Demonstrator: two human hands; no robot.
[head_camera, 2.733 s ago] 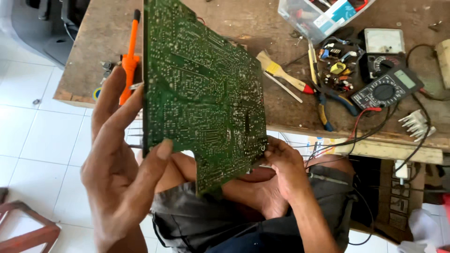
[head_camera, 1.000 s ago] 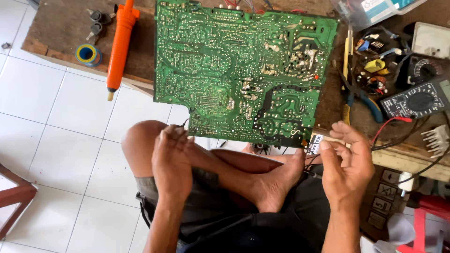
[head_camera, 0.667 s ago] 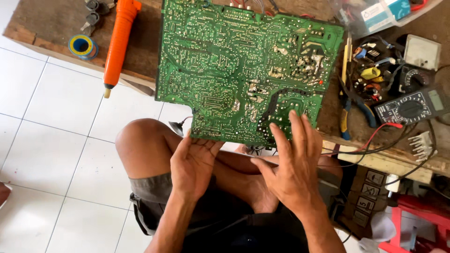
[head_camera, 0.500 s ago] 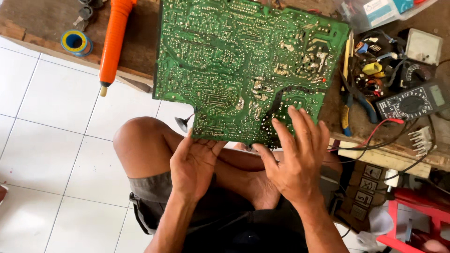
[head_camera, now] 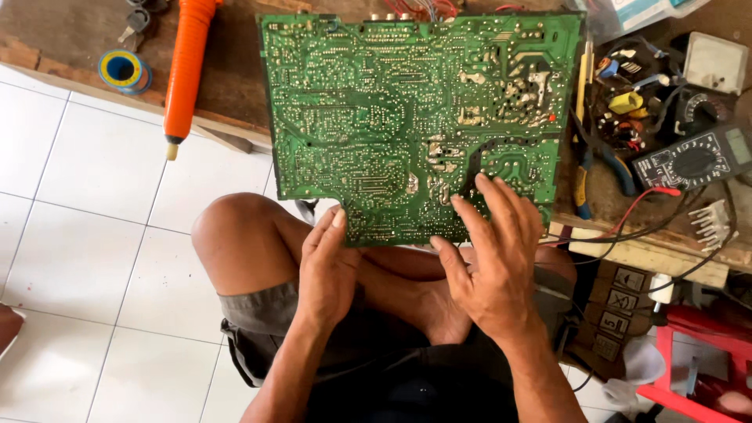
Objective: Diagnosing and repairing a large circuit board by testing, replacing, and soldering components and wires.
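Two bare hands meet at the near edge of a large green circuit board (head_camera: 392, 117), which lies solder side up, its far part on the wooden workbench (head_camera: 63, 31) and its near edge jutting out over the person's crossed legs. The board is roughly rectangular, with a step cut into its lower left corner, and it is covered in pale traces and rows of silvery solder dots (denser and brighter toward the upper right). A dark curved line runs through the lower right part.

The left hand (head_camera: 329, 262) is loosely open, fingers together and pointing up, its fingertips touching the board's near edge from below; it grips nothing that I can see. The right hand (head_camera: 489, 251) is spread wide and flat, fingers fanned out, its fingertips (head_camera: 479, 182) resting on the board's lower right area, holding nothing.

On the bench to the left lie an orange desoldering pump (head_camera: 186, 66), its tip hanging past the bench edge, and a blue and yellow roll of tape (head_camera: 121, 69). To the right sit a dark multimeter (head_camera: 693, 160) with red and black leads, and blue-handled pliers (head_camera: 583, 176) just beside the board.
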